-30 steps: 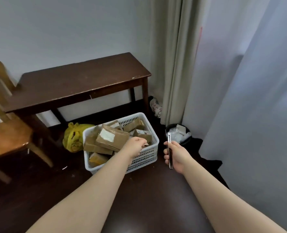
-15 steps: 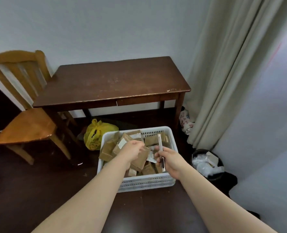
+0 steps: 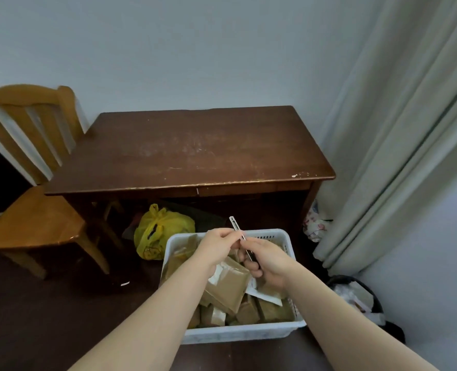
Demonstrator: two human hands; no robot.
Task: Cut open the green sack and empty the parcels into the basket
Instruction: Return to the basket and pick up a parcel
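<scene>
A white plastic basket (image 3: 238, 333) sits on the dark floor, filled with several brown parcels (image 3: 228, 286). Both my hands hover over it. My right hand (image 3: 266, 263) grips the handle of a slim metal utility knife (image 3: 234, 223) whose tip points up and away. My left hand (image 3: 218, 246) pinches the knife partway along its length, just above my right hand. No green sack shows in this view.
A dark wooden table (image 3: 192, 148) stands against the wall behind the basket. A wooden chair (image 3: 32, 218) is at left. A yellow plastic bag (image 3: 160, 231) lies under the table. Curtains (image 3: 398, 145) hang right, above a black bin (image 3: 361, 298).
My view swung left and closer over the basket. My left hand rose from the parcels to the knife, which my right hand has kept holding and brought over the basket.
</scene>
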